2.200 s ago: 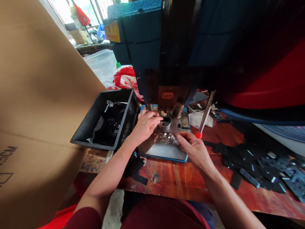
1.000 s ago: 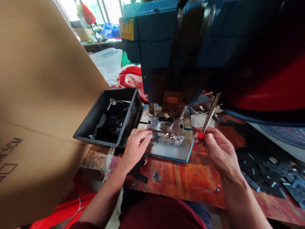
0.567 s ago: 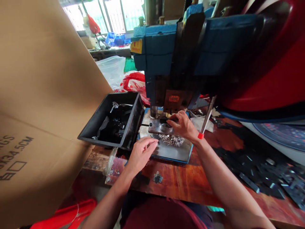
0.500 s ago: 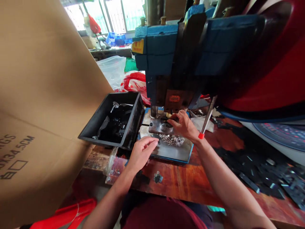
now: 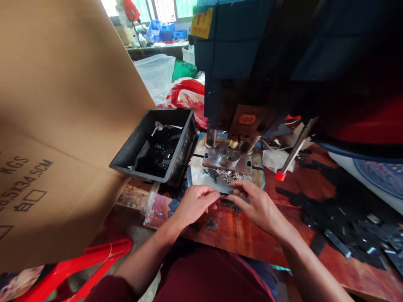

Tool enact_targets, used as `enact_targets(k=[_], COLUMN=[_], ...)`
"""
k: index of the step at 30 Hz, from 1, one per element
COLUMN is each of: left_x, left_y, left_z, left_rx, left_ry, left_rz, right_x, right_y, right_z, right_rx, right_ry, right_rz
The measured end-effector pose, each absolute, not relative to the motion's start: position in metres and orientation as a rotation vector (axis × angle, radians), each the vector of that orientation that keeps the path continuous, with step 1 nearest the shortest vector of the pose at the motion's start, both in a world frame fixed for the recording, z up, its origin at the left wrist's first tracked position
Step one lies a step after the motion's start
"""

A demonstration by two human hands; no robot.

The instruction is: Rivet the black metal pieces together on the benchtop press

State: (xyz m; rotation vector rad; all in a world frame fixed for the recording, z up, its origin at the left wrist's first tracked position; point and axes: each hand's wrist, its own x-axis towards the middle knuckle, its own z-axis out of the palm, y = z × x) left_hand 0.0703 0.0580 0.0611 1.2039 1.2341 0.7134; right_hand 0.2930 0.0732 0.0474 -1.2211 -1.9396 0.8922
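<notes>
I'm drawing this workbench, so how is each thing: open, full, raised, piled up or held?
Black bin: open on top, partly filled with black pieces.
Press head: raised above the metal block.
Shiny bits: scattered loose on the base plate.
Lever: slanting, red end down.
Black strips: heaped loosely on the table.
Left hand: fingers curled; hold unclear.
Right hand: fingers bent; hold unclear.

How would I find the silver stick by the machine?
Find the big dark-blue machine. Low at its right, a silver stick slants down over the reddish table. Unlike the two thick posts nearby, it has a bright red tip.
</notes>
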Motion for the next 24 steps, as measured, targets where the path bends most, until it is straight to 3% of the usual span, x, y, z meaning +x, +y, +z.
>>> enact_targets(k=[4, 12, 15, 20, 24], left_x=[0.074, 0.071, 0.070, 0.064, 0.028], left_y=[0.040, 0.023, 0.020, 0.013, 0.006], left_z=[0.057, 0.048, 0.037, 0.039, 0.044], left_rx=[1.348, 1.485, 1.334, 1.197, 1.335], left_ry=[1.270, 1.282, 1.196, 1.121, 1.438], left_rz=[0.646, 0.592, 0.577, 0.562, 0.657], right_x=[0.285, 0.274, 0.271, 0.275, 0.297], right_y=[0.044, 0.025, 0.023, 0.021, 0.019], right_z=[0.040, 0.030, 0.027, 0.027, 0.022], right_rx=[-1.033, -0.906, -0.872, -0.887, -1.008], right_ry=[-2.325, -2.504, -2.503, -2.519, -2.570], right_rz=[0.407, -0.116, -0.165, 0.009, -0.085])
